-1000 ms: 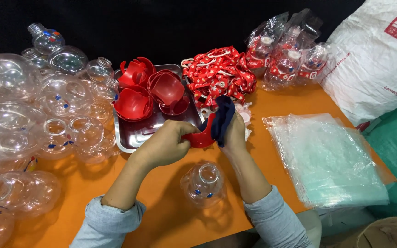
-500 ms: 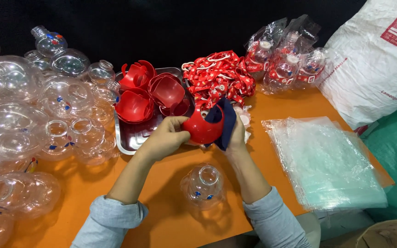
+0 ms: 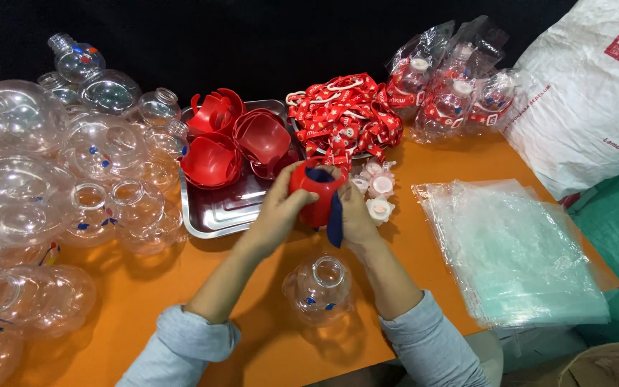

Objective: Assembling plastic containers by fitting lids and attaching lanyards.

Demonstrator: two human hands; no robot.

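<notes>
Both hands meet above the orange table (image 3: 145, 308). The left hand (image 3: 279, 208) and right hand (image 3: 356, 215) curl closed around a glossy red plastic cup-shaped shell (image 3: 317, 193) with a dark blue strap (image 3: 334, 218) hanging from it. It sits just right of the shiny steel tray (image 3: 216, 211); a clear rounded bottle (image 3: 320, 287) stands between the forearms, bare tabletop around it.

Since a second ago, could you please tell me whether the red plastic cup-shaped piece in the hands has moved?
Yes. The red plastic piece has shifted slightly left, towards the steel tray's front corner.
</notes>
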